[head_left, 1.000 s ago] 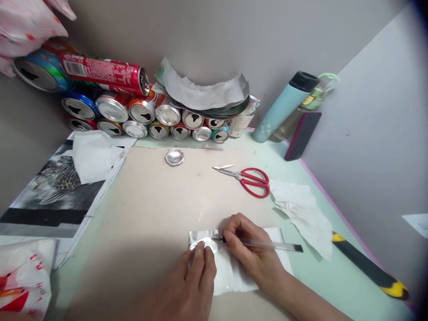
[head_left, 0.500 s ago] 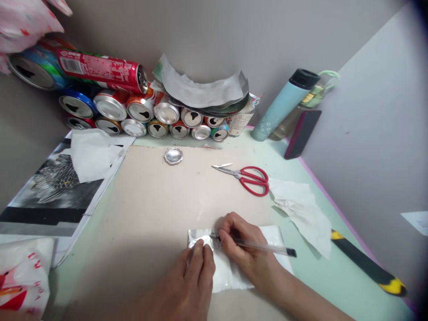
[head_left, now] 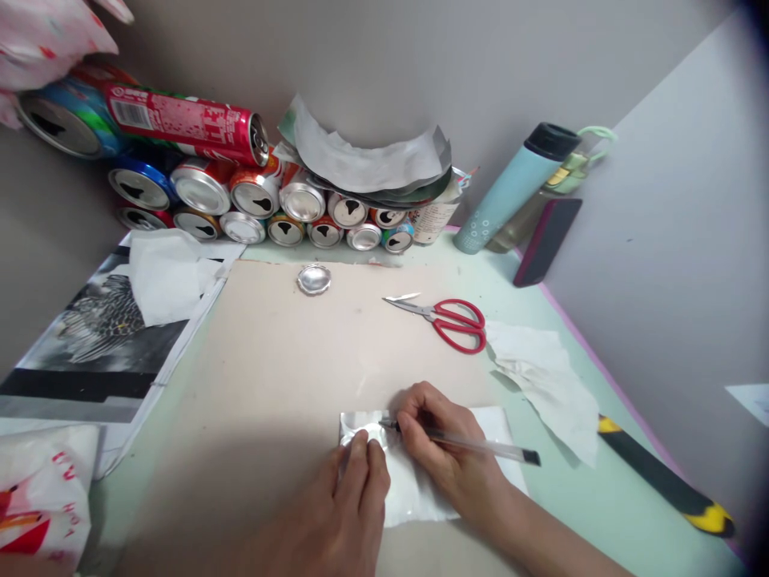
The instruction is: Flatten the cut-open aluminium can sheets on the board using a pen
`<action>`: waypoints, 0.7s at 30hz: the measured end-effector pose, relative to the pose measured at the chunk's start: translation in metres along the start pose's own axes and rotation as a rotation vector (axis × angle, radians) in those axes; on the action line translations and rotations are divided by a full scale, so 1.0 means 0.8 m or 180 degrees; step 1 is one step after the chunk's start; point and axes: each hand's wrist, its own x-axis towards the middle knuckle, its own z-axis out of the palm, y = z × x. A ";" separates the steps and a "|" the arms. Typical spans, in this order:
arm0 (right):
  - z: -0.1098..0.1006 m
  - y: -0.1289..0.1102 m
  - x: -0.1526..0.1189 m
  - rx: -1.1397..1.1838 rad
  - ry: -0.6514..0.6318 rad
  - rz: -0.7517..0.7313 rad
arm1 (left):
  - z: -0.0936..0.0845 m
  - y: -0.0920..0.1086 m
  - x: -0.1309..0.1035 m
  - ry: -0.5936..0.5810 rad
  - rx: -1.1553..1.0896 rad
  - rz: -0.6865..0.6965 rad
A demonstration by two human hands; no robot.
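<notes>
A silvery metal sheet, apparently cut from a can, lies flat near the front of the beige board. My left hand rests on its left part, fingers stretched out and pressing down beside a shiny rounded area. A clear-barrelled pen with a black end is pinched in my right hand, its tip touching the sheet near the upper edge, just right of my left fingertips. Further back on the board sits a small round metal piece with a scalloped edge.
Red-handled scissors lie beyond my right hand, with crumpled tissue and a black-and-yellow tool to the right. Stacked cans line the wall. A blue bottle and phone stand back right; a bird picture lies left.
The pen has tilted slightly, its rear end shifting a little right and down. My left hand keeps its place on the sheet. The whole view has drifted slightly.
</notes>
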 end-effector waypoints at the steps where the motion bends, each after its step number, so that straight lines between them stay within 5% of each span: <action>1: 0.000 -0.001 0.000 -0.0015 -0.0020 -0.0019 | 0.002 0.000 -0.002 -0.0030 -0.0045 -0.0016; 21: -0.005 -0.002 0.000 -0.0084 -0.0158 -0.0143 | 0.004 0.001 -0.001 0.0057 0.0217 0.0152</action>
